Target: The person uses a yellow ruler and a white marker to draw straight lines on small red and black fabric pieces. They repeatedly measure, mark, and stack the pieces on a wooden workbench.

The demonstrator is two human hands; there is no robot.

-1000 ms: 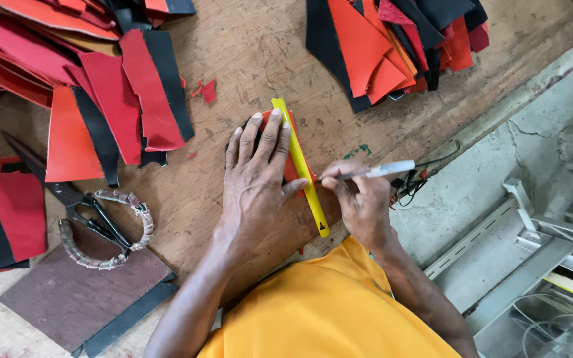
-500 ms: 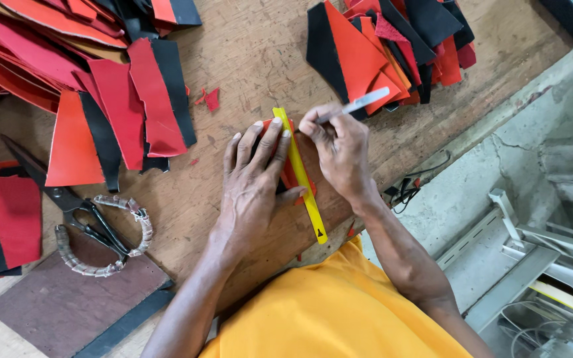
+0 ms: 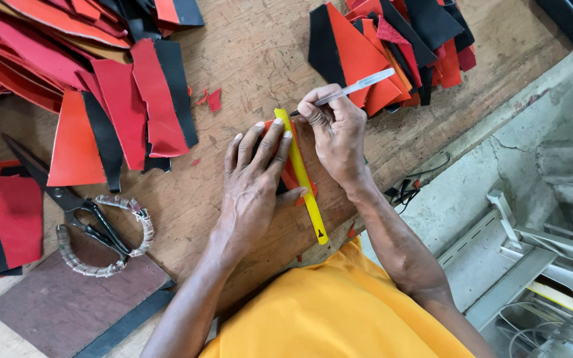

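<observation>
Wooden workbench [image 3: 247, 40], scuffed, littered with red and black cut pieces. Nearest: left hand [image 3: 253, 189] flat, fingers spread, pinning a yellow ruler [image 3: 302, 176] over a small red piece [image 3: 291, 178]. Right hand [image 3: 336, 132] pinched around a clear-barrelled pen [image 3: 349, 88], tip at the ruler's far end, so marking looks barely begun on this piece. Scissors [image 3: 87, 222] lie untouched to the left. Farther off, stacked pieces [image 3: 392, 53] and a bigger heap [image 3: 67, 59]; whether these are finished or waiting, cannot tell.
</observation>
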